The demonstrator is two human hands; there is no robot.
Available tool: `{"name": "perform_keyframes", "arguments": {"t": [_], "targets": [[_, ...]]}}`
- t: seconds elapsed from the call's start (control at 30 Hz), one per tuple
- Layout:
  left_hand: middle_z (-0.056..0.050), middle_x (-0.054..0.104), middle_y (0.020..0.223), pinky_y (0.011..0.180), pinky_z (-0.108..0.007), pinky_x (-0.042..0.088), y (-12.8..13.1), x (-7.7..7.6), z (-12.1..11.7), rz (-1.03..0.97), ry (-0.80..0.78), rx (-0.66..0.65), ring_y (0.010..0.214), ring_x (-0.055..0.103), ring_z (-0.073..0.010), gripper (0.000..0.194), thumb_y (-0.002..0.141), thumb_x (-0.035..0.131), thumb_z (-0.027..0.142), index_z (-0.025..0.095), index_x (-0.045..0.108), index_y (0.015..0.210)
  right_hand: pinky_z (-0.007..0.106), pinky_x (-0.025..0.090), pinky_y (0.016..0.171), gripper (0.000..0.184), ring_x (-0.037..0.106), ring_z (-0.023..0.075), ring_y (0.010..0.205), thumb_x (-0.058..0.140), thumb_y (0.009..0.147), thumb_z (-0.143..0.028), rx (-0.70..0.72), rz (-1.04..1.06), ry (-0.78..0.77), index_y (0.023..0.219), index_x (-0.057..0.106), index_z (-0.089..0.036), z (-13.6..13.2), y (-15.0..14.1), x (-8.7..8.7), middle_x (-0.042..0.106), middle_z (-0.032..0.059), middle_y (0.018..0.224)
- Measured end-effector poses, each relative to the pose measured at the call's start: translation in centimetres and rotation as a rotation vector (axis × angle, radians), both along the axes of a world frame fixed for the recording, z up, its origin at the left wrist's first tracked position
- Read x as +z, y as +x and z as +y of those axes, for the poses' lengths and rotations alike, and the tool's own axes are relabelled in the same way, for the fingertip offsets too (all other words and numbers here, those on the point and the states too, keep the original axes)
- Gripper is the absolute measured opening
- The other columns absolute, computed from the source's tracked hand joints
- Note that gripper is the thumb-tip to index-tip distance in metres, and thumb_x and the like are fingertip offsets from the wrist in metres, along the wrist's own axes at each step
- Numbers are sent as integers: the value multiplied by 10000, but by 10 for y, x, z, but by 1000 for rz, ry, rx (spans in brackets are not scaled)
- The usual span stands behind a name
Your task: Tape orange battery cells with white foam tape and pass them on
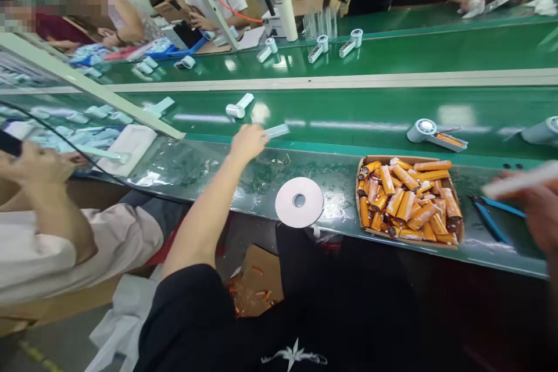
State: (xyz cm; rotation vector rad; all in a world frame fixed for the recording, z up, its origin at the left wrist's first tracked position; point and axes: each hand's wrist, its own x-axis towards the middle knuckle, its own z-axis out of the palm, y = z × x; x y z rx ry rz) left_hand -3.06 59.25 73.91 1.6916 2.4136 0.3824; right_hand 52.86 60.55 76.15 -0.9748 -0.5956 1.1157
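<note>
At 11 o'clock from the white roll (285, 203), by the near edge of the green belt (331, 110), the left hand (247, 144) grips one end of a pale blue casing (278, 131), which points toward 2 o'clock. At 3 o'clock from the roll sits a carton (383, 235) of orange cylinders (407, 195), with blue-handled pliers (489, 222) just beyond. Farther along that line, the right hand (543, 206) (blurred, at the edge of view) grasps a pale elongated piece (521, 180). At the carton's 1 o'clock lies a fan (422, 129) with its handle open.
</note>
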Motion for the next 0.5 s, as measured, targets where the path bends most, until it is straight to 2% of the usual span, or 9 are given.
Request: {"name": "perform_keyframes", "arguments": {"t": [0.03, 0.07, 0.1, 0.17, 0.23, 0.3, 0.37, 0.5], "targets": [[-102, 738, 1363, 1267, -499, 419, 27, -6, 27, -31, 9, -123, 1409, 579, -278, 80, 977, 749, 265, 188, 767, 967, 491, 621, 829, 574, 835, 309, 1003, 1056, 518, -7, 40, -124, 49, 884, 735, -311, 11, -6, -1, 840, 91, 941], [-101, 743, 1369, 1274, -463, 403, 56, -12, 53, -65, 19, -233, 1436, 553, -279, 39, 932, 747, 190, 199, 770, 903, 477, 622, 785, 622, 844, 301, 898, 1059, 456, -1, 114, -259, 109, 870, 710, -309, 24, -18, -2, 829, 77, 842], [-102, 751, 1361, 1264, -443, 406, 85, -18, 77, -98, 29, -326, 1448, 541, -286, 77, 890, 742, 142, 207, 774, 863, 447, 634, 752, 619, 840, 286, 815, 1073, 465, -77, 214, -362, 167, 895, 688, -303, 39, -34, -5, 821, 65, 798], [-109, 776, 1301, 1215, -427, 447, 136, -29, 116, -167, 30, -472, 1397, 581, -299, 121, 809, 747, 94, 211, 772, 789, 401, 658, 729, 572, 830, 262, 758, 1066, 568, -294, 430, -463, 264, 938, 629, -290, 71, -69, -11, 826, 45, 797], [-94, 801, 1213, 1168, -402, 482, 169, -38, 141, -244, 6, -594, 1283, 650, -286, 110, 735, 787, 103, 211, 769, 738, 389, 671, 760, 542, 833, 252, 777, 1006, 667, -431, 570, -611, 321, 1003, 611, -274, 101, -98, -16, 832, 15, 817], [-73, 812, 1128, 1126, -369, 503, 183, -45, 155, -329, -28, -687, 1165, 695, -252, 73, 711, 826, 162, 207, 770, 724, 403, 670, 834, 483, 843, 261, 845, 926, 766, -446, 649, -822, 333, 1095, 627, -257, 123, -114, -20, 845, 14, 862], [-65, 809, 1049, 1060, -349, 525, 183, -52, 162, -417, -50, -724, 1064, 708, -226, 74, 767, 814, 249, 191, 770, 751, 423, 653, 914, 395, 846, 271, 918, 829, 861, -381, 719, -1026, 322, 1178, 640, -240, 139, -120, -22, 859, 38, 926], [-64, 783, 965, 911, -335, 542, 175, -67, 167, -549, -34, -650, 905, 677, -202, 243, 963, 653, 380, 170, 753, 896, 402, 614, 983, 333, 838, 265, 999, 713, 943, -264, 812, -1338, 320, 1269, 662, -216, 155, -127, -27, 867, 60, 1006]]}}
